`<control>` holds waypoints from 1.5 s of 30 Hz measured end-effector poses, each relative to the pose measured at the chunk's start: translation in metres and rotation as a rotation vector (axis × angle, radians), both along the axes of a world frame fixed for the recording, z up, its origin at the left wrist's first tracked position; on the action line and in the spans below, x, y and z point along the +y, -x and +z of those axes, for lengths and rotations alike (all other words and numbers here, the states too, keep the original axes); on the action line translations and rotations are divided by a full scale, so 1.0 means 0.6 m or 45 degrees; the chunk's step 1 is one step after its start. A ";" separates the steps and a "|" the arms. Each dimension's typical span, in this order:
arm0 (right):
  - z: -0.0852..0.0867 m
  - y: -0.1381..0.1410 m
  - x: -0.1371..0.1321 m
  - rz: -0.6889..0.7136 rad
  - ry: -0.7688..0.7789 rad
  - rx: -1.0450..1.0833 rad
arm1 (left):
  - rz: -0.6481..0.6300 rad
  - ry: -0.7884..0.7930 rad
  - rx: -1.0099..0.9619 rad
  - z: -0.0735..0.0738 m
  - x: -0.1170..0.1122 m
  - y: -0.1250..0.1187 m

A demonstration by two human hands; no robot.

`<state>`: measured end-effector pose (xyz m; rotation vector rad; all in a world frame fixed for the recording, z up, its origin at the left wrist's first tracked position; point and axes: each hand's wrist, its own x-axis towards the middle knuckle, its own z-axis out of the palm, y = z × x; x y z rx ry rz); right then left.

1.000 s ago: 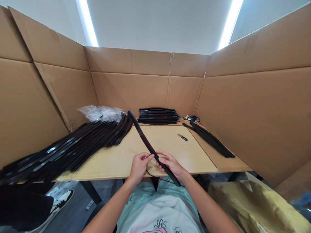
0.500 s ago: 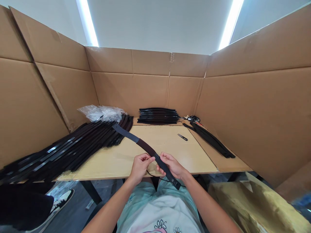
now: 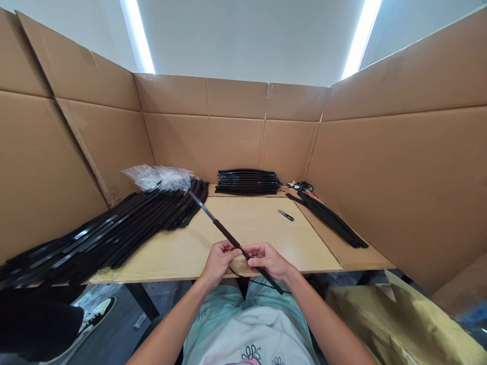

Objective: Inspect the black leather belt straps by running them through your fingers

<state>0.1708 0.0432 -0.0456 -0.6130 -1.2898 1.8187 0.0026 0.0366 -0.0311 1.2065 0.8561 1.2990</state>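
Both my hands pinch a long, slightly curved black strip (image 3: 227,233) above the front edge of the table. My left hand (image 3: 220,259) grips it near the middle, where a dark brown sleeve-like section ends. Just below that, my right hand (image 3: 267,259) holds the lower part with thumb and fingers. The strip is seen edge-on, its far end pointing up and left toward the pile. A thin black cord (image 3: 238,275) hangs below my hands, and I cannot tell what it joins.
Many similar black strips (image 3: 129,228) are piled at left beside clear plastic bags (image 3: 162,177). A neat stack of strips (image 3: 248,182) lies at the back. Thread snips (image 3: 286,215) rest on the table (image 3: 258,213); more black strips (image 3: 333,218) lie at right. Cardboard walls (image 3: 236,142) surround it.
The strip has been turned about its length, from its broad face to its narrow edge. My right fingers have shifted their hold; my left hand stays nearly in place.
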 end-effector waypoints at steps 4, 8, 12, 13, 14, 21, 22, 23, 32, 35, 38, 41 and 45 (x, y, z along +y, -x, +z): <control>-0.002 0.000 0.000 0.027 0.034 -0.044 | -0.024 0.014 0.020 -0.003 0.001 0.002; -0.002 0.002 -0.003 -0.017 0.045 -0.060 | -0.066 0.051 0.049 -0.005 0.002 0.002; 0.000 0.004 -0.006 -0.016 -0.009 -0.108 | -0.048 0.055 0.074 -0.004 0.001 0.002; 0.002 0.005 -0.007 -0.002 -0.034 -0.114 | -0.042 0.052 0.075 -0.004 0.001 0.002; 0.003 0.005 -0.007 0.007 -0.059 -0.117 | -0.039 0.049 0.076 -0.004 0.001 0.002; 0.015 0.003 -0.009 -0.052 -0.008 -0.058 | 0.004 0.011 0.040 -0.007 0.001 0.002; 0.016 0.003 -0.010 -0.069 0.023 -0.045 | 0.017 0.013 0.030 -0.006 0.001 0.001; 0.017 0.003 -0.010 -0.089 0.047 -0.032 | 0.034 0.016 0.024 -0.006 0.001 0.000; 0.010 0.004 -0.008 -0.164 -0.041 0.026 | -0.037 -0.027 0.058 -0.006 0.000 -0.004; 0.009 0.004 -0.007 -0.138 -0.051 -0.027 | 0.012 -0.047 0.096 -0.008 0.001 -0.003; 0.008 0.005 -0.006 -0.142 -0.066 -0.065 | 0.088 -0.051 0.112 -0.008 -0.001 -0.003; 0.007 0.007 -0.007 -0.156 -0.037 -0.032 | 0.106 -0.065 0.133 -0.006 -0.003 -0.005; 0.009 0.007 -0.009 -0.071 0.004 -0.007 | 0.103 -0.108 0.165 -0.003 -0.004 -0.006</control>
